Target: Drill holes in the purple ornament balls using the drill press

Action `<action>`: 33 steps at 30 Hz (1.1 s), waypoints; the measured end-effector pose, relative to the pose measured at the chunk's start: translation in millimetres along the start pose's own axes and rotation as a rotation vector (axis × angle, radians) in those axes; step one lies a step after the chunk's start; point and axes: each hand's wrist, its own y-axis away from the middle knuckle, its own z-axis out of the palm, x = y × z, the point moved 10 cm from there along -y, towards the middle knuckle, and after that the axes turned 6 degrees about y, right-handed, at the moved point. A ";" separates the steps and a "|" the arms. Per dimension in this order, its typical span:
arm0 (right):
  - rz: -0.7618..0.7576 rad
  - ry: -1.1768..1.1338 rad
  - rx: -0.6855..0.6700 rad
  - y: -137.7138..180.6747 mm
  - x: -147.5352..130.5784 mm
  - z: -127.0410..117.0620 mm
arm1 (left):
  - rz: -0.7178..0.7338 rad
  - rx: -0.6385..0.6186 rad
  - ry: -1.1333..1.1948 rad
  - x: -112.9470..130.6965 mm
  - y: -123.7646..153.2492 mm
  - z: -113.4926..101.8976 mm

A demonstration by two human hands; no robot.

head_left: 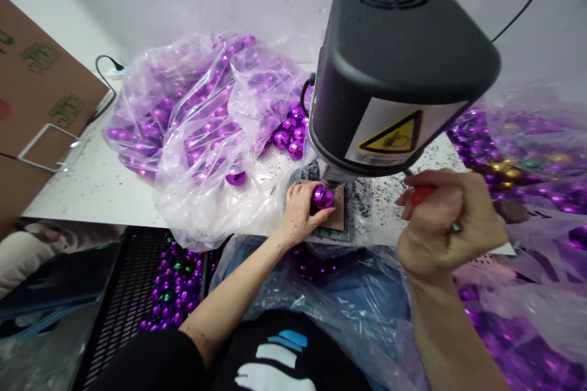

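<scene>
My left hand (pixel 300 208) grips a shiny purple faceted ball (pixel 323 197) and holds it on a small brown pad (pixel 340 212) directly under the spindle of a black bench press machine (pixel 394 67). My right hand (pixel 447 223) is closed around the machine's lever, whose red knob (pixel 422 194) shows between my fingers. The pad lies on a dark base plate (pixel 351 208) speckled with black debris.
A clear plastic bag (pixel 192 116) full of purple balls lies on the white table (pixel 92 189) at the left, with loose balls (pixel 291 131) by the machine. More bagged balls (pixel 523 159) sit at the right. A black crate (pixel 137 293) with purple and green balls stands below. A cardboard box (pixel 36 85) is far left.
</scene>
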 end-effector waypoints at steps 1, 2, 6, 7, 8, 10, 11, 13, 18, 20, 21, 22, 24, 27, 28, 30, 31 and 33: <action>-0.024 -0.009 0.023 3.8 1.0 0.2 | -0.006 -0.001 0.000 0.0 -0.1 -0.3; -0.044 -0.019 0.043 6.7 1.7 0.7 | -0.011 -0.003 0.001 0.2 -0.2 -0.6; -0.043 -0.073 0.093 11.4 4.1 3.4 | -0.036 -0.020 0.004 0.5 -0.8 -0.6; -0.034 -0.087 0.105 11.8 4.4 3.6 | -0.039 -0.019 0.003 0.6 -0.9 -0.8; -0.027 -0.101 0.117 12.0 4.4 3.7 | -0.040 -0.016 0.000 0.6 -0.9 -0.9; -0.018 -0.118 0.136 12.4 4.3 3.8 | -0.041 -0.011 -0.011 0.5 -0.7 -0.8; -0.018 -0.122 0.144 12.5 4.2 3.8 | -0.042 -0.012 -0.018 0.2 -0.6 -0.2; -0.017 -0.126 0.156 12.6 4.4 3.6 | -0.045 -0.020 -0.030 -0.6 -0.3 1.4; -0.003 -0.136 0.169 13.3 8.0 2.9 | -0.042 -0.015 -0.026 -0.1 -0.2 2.0; -0.014 -0.147 0.177 14.0 8.9 2.8 | -0.039 -0.018 -0.021 0.7 -0.2 2.0; -0.021 -0.151 0.184 14.3 9.4 2.7 | -0.040 -0.022 -0.018 0.9 -0.2 2.1; -0.028 -0.154 0.196 14.8 10.0 2.4 | -0.040 -0.027 -0.015 1.0 -0.3 2.2; -0.041 -0.157 0.217 15.7 11.0 2.3 | -0.039 -0.033 -0.007 1.3 -0.4 2.1; -0.048 -0.151 0.230 18.0 12.8 3.8 | -0.035 -0.030 0.001 1.7 -0.8 1.0; -0.047 -0.149 0.233 19.3 13.7 4.0 | -0.035 -0.027 0.003 1.8 -0.9 0.5; -0.049 -0.149 0.246 22.6 16.0 3.5 | -0.039 -0.027 0.011 1.5 -1.1 0.0; -0.053 -0.149 0.252 24.4 17.1 3.1 | -0.041 -0.028 0.014 1.4 -1.2 -0.1; -0.063 -0.147 0.258 27.5 19.3 3.2 | -0.037 -0.027 0.019 1.7 -1.3 -0.2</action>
